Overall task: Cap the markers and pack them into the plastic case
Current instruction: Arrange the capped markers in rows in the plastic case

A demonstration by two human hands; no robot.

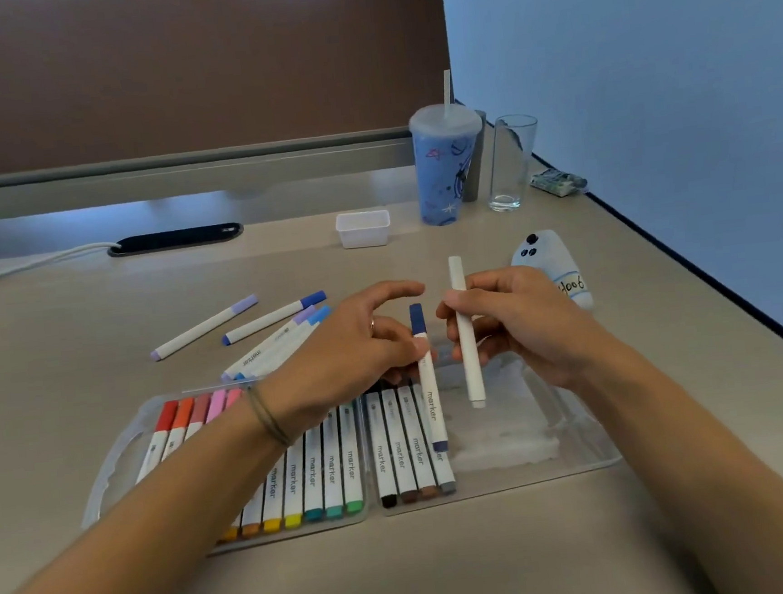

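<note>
Two markers stand near-upright at frame centre: left hand pinches the navy-capped marker, cap up; right hand grips the white marker above the plastic case.

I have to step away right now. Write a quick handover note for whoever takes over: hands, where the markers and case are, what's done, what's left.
Left hand pinches the dark blue marker, capped, above the case.
Right hand grips the white marker, held roughly upright over the case's right half.
Plastic case lies open on the desk: left half full of markers, right half holds four at its left edge, the rest bare.
Four loose markers lie on the desk behind the case, capped as far as shows.
Left: lay in both held markers, then the four loose ones, and close the case.
</note>
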